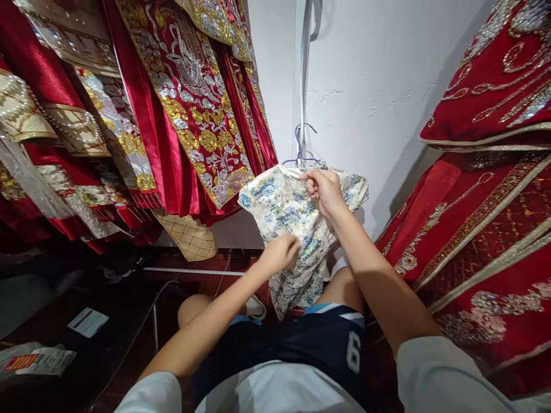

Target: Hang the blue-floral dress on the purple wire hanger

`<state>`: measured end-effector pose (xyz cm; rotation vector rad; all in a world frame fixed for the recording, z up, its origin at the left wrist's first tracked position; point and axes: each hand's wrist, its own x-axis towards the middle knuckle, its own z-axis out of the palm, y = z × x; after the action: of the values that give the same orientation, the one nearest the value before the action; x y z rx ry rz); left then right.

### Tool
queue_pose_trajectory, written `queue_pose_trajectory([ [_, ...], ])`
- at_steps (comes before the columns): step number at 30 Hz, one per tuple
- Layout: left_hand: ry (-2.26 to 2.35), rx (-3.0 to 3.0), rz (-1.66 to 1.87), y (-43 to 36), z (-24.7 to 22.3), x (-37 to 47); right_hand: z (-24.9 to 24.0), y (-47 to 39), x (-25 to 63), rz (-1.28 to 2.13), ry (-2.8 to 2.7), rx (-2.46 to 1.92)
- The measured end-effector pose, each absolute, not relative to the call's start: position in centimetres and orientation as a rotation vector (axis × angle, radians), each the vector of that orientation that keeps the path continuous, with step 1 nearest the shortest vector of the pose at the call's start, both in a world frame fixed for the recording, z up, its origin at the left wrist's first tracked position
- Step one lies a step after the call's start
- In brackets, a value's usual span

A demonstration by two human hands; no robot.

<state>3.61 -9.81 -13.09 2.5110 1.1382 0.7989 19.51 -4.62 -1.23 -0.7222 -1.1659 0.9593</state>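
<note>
A small cream dress with a blue floral print (284, 212) hangs in front of me on a purple wire hanger (300, 150). My right hand (323, 188) is closed on the dress at its collar, just under the hanger. Lower down, my left hand (282, 252) pinches the fabric at the middle of the dress front. The dress's hem falls to about my knees.
Red robes with gold and silver embroidery (189, 97) hang at the left, and more of them (486, 218) crowd the right. A white wall (379, 80) is behind the dress. A dark surface at lower left carries a card (87, 321) and a plastic packet (34, 360).
</note>
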Motion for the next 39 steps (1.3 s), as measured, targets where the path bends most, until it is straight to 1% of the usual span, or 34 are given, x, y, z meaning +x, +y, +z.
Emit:
queue_pose_trajectory([
  [2, 1.069, 2.395, 1.25, -8.3, -9.0, 3.5, -1.1, -5.6, 19.5, 0.955, -1.22, -0.73],
  [4, 0.978, 2.292, 1.579, -6.8, -4.9, 3.7, -0.8, -6.6, 19.5, 0.932, -1.252, -0.753],
  [5, 0.911, 2.291, 1.625, -6.1, -3.0, 3.9, -0.6, -7.0, 19.6, 0.918, -1.262, -0.762],
  [8, 0.812, 2.487, 1.475, -4.9, 0.9, 4.9, -0.2, -7.3, 19.8, 0.862, -1.27, -0.788],
  [10, 0.809, 2.622, 1.395, -4.8, 2.2, 5.4, -0.5, -6.8, 20.0, 0.819, -1.275, -0.806],
  [13, 0.812, 2.691, 1.45, -5.0, 3.3, 5.7, -2.3, -5.6, 20.3, 0.779, -1.311, -0.873],
  [15, 0.824, 2.558, 1.615, -4.7, 4.0, 5.1, -4.0, -5.2, 20.5, 0.801, -1.333, -0.953],
  [18, 0.84, 1.992, 1.868, -3.0, 4.3, 2.4, -6.5, -5.4, 20.6, 0.892, -1.321, -1.013],
  [20, 0.828, 1.49, 1.895, -1.5, 3.3, -0.4, -7.9, -6.1, 20.6, 0.956, -1.291, -1.003],
  [22, 0.805, 1.043, 1.835, -0.7, 1.0, -3.3, -9.0, -7.1, 20.3, 1.015, -1.26, -0.978],
  [25, 0.823, 0.71, 1.845, -1.2, -4.3, -5.9, -10.5, -8.5, 19.2, 1.088, -1.241, -0.927],
  [29, 0.867, 0.662, 1.728, -4.2, -12.1, -4.2, -12.9, -9.8, 17.9, 1.153, -1.093, -0.844],
  [32, 0.883, 0.586, 1.669, -6.3, -16.2, -1.0, -15.4, -10.7, 18.6, 1.116, -0.908, -0.804],
  [35, 0.926, 0.787, 1.612, -7.5, -18.0, 1.5, -18.3, -12.1, 20.3, 0.983, -0.764, -0.884],
  [39, 0.846, 1.169, 1.647, -8.4, -17.2, 3.5, -20.8, -14.0, 22.0, 0.612, -0.595, -1.06],
])
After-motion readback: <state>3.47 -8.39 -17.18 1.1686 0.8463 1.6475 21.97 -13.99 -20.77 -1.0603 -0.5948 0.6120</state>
